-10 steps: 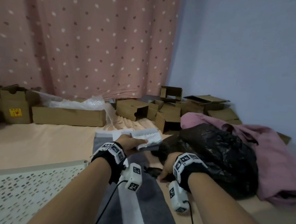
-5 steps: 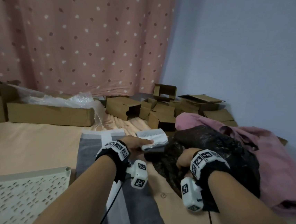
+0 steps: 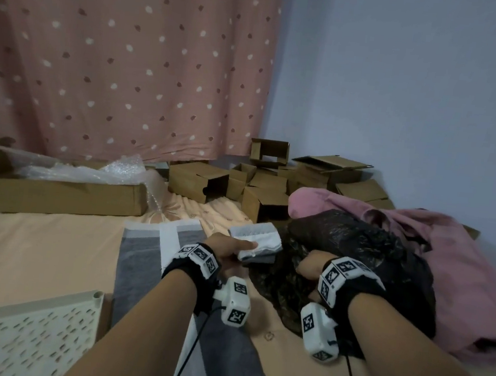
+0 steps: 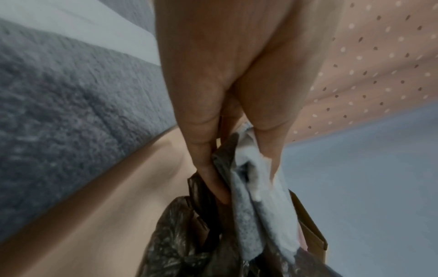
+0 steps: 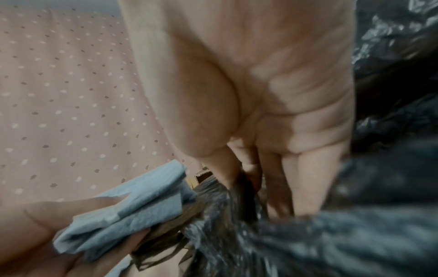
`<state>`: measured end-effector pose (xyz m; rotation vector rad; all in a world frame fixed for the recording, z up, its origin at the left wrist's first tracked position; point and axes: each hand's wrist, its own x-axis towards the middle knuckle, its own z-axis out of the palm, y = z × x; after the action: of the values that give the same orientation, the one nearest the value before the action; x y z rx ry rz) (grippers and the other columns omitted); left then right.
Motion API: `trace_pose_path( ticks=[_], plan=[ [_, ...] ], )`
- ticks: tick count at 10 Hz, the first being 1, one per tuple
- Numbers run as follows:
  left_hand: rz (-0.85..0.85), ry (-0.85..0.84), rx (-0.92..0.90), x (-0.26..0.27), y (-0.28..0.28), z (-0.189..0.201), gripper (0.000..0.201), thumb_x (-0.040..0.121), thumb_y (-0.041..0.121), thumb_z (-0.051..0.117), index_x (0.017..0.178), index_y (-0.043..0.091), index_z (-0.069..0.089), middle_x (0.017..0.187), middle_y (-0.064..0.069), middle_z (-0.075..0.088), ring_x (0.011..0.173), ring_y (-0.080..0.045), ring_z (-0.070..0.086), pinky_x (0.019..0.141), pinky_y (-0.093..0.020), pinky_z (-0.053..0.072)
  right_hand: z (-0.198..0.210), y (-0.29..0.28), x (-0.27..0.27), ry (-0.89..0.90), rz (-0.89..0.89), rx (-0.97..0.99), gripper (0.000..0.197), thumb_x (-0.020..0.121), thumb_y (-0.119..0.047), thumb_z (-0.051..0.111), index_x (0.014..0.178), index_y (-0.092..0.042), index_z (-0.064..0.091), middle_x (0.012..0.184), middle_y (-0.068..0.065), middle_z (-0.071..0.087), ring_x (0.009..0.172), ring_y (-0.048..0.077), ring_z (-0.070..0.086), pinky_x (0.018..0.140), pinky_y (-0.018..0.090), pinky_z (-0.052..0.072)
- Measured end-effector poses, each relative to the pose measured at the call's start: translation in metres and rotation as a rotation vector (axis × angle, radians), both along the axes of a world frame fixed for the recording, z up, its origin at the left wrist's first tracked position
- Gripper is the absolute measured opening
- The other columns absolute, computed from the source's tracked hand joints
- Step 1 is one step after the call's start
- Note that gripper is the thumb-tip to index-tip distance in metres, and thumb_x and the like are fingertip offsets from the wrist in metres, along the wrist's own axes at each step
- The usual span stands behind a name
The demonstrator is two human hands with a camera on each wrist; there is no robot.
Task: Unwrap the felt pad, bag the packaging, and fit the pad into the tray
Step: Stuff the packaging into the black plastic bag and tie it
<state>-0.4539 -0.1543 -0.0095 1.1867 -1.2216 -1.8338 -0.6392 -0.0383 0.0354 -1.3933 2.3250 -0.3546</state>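
Note:
My left hand (image 3: 242, 249) (image 4: 239, 178) pinches the folded white packaging (image 3: 255, 239) (image 4: 258, 202) (image 5: 132, 202) between thumb and fingers, right at the mouth of the black plastic bag (image 3: 355, 258) (image 4: 180, 243) (image 5: 331, 243). A flap of the bag's rim lies under those fingers too. My right hand (image 3: 309, 265) (image 5: 249, 183) grips the bag's rim with curled fingers, just right of the packaging. The grey felt pad (image 3: 140, 256) (image 4: 59, 112) lies flat on the bed behind my left wrist. The cream perforated tray (image 3: 29, 336) sits at the lower left.
A pink garment (image 3: 460, 269) is heaped behind and right of the bag. Several open cardboard boxes (image 3: 198, 183) stand along the dotted curtain, with a long box (image 3: 67, 197) holding bubble wrap at left. The blue wall (image 3: 401, 96) closes the right side.
My left hand has carried the packaging to the right, up to the bag's mouth. My right hand has risen with the bag's rim in it.

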Motion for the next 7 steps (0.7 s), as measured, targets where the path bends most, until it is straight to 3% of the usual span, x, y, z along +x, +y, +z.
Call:
trace_pose_path(
  ticks=[1, 2, 3, 4, 5, 6, 7],
  plan=[
    [-0.076, -0.013, -0.013, 0.002, 0.009, 0.021, 0.098, 0.042, 0.014, 0.1, 0.129, -0.001, 0.057, 0.119, -0.023, 0.069, 0.108, -0.037, 0.068, 0.092, -0.05, 0.055, 0.011, 0.012, -0.003, -0.115, -0.059, -0.104, 0.04, 0.095, -0.01, 0.049, 0.134, 0.001, 0.051, 0.137, 0.019, 0.053, 0.126, 0.031, 0.053, 0.1, 0.034, 0.046],
    [-0.134, -0.102, 0.01, 0.009, 0.022, 0.024, 0.061, 0.065, 0.01, 0.09, 0.118, 0.0, 0.062, 0.116, -0.024, 0.068, 0.108, -0.038, 0.066, 0.093, -0.05, 0.053, 0.021, 0.015, 0.01, -0.104, -0.092, -0.096, 0.035, 0.099, -0.011, 0.044, 0.129, 0.003, 0.054, 0.134, 0.02, 0.054, 0.123, 0.033, 0.053, 0.099, 0.034, 0.044],
    [-0.177, -0.181, -0.001, 0.007, 0.017, 0.008, 0.091, 0.042, 0.021, 0.101, 0.121, -0.001, 0.063, 0.121, -0.024, 0.067, 0.117, -0.04, 0.062, 0.104, -0.055, 0.046, 0.022, 0.015, 0.016, -0.104, -0.105, -0.105, 0.034, 0.099, -0.012, 0.042, 0.124, 0.005, 0.057, 0.129, 0.021, 0.056, 0.119, 0.034, 0.055, 0.095, 0.033, 0.044],
    [-0.196, -0.19, -0.01, 0.005, -0.002, -0.01, 0.107, 0.037, 0.025, 0.102, 0.128, -0.004, 0.054, 0.123, -0.026, 0.065, 0.115, -0.041, 0.063, 0.104, -0.056, 0.046, 0.016, 0.012, 0.014, -0.147, -0.201, -0.164, 0.035, 0.095, -0.015, 0.05, 0.123, 0.005, 0.058, 0.127, 0.022, 0.058, 0.117, 0.036, 0.056, 0.098, 0.037, 0.044],
    [-0.118, -0.178, 0.042, 0.019, -0.008, -0.014, 0.105, 0.04, 0.017, 0.101, 0.13, -0.005, 0.052, 0.125, -0.03, 0.063, 0.101, -0.043, 0.069, 0.083, -0.053, 0.058, 0.018, 0.012, 0.013, -0.157, -0.332, -0.302, 0.039, 0.094, -0.019, 0.054, 0.126, 0.003, 0.056, 0.129, 0.021, 0.057, 0.118, 0.036, 0.055, 0.097, 0.036, 0.044],
    [-0.009, -0.085, -0.016, 0.049, -0.027, -0.019, 0.106, 0.041, 0.03, 0.101, 0.131, 0.0, 0.055, 0.123, -0.025, 0.066, 0.1, -0.039, 0.07, 0.083, -0.053, 0.058, 0.023, 0.015, 0.018, -0.194, -0.393, -0.411, 0.036, 0.094, -0.021, 0.053, 0.122, 0.003, 0.058, 0.124, 0.022, 0.059, 0.113, 0.037, 0.057, 0.092, 0.036, 0.046],
    [0.115, -0.021, -0.012, 0.094, -0.01, 0.011, 0.089, 0.054, 0.016, 0.098, 0.129, -0.006, 0.054, 0.117, -0.03, 0.067, 0.104, -0.046, 0.067, 0.088, -0.059, 0.055, 0.038, 0.021, 0.03, -0.23, -0.419, -0.477, 0.036, 0.095, -0.021, 0.053, 0.121, 0.004, 0.057, 0.122, 0.024, 0.06, 0.111, 0.038, 0.058, 0.092, 0.038, 0.047]
  ],
)
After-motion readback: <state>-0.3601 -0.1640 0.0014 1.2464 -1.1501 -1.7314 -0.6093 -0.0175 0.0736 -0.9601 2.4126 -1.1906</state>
